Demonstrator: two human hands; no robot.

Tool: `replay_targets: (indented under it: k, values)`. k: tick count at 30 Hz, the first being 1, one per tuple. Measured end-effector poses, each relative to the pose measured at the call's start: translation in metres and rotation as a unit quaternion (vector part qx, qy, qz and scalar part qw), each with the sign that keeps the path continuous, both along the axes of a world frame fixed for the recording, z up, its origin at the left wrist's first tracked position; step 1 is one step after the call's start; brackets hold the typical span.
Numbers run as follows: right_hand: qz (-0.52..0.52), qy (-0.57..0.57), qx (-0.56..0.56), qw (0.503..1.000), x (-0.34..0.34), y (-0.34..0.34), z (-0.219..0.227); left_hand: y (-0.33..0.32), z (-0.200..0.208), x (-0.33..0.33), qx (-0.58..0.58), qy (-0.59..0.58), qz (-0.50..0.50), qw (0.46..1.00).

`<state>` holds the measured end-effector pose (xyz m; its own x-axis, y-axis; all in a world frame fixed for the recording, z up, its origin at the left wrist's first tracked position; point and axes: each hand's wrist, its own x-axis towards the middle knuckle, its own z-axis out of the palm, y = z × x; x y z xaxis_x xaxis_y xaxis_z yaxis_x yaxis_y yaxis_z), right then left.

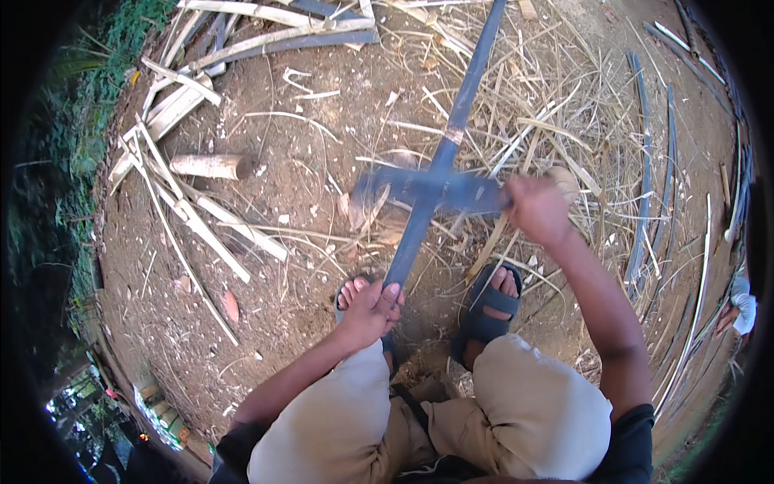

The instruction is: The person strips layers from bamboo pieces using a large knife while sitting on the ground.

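Tan-clad knees (536, 407) sat apart as the left hand (371, 313), fingers closed, clasped a dark strip (415, 224) near, seemingly for steadiness, and the right hand (538, 208), fingers curled, gripped a blurred blade (391, 187).

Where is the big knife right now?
In the head view, the knife is in the person's right hand, its blurred blade reaching left across the dark strip near the middle.
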<state>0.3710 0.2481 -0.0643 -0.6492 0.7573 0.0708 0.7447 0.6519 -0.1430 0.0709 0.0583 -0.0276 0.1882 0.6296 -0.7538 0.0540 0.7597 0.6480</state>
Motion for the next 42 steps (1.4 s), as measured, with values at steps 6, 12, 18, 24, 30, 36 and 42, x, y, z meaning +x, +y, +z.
replay_targets:
  k: [6, 12, 18, 24, 30, 36, 42]
  values:
    - [-0.053, 0.008, -0.070, 0.996, -0.014, 0.001, 0.013, 0.010, 0.002, -0.005, 0.033, 0.056, -0.025, 0.998]
    - [-0.256, -0.002, -0.094, 0.962, 0.010, 0.058, -0.002, 0.006, 0.001, -0.006, 0.038, 0.044, -0.028, 0.998]
    - [0.052, 0.003, 0.013, 0.999, -0.007, -0.007, 0.006, 0.008, 0.015, -0.004, 0.010, 0.022, -0.019, 1.000]
    - [-0.274, -0.008, -0.148, 0.950, 0.014, 0.031, 0.011, 0.006, 0.012, -0.005, -0.057, -0.043, 0.011, 0.997]
    - [0.047, 0.013, -0.057, 0.997, -0.025, -0.048, 0.020, 0.021, 0.025, -0.012, -0.102, -0.167, 0.082, 0.977]
    - [0.045, 0.150, -0.178, 0.971, -0.050, -0.114, 0.027, 0.012, 0.016, -0.009, -0.149, -0.236, 0.127, 0.952]
    - [0.085, 0.201, -0.196, 0.956, -0.047, -0.129, 0.034, 0.014, -0.002, -0.014, -0.129, -0.367, 0.114, 0.914]
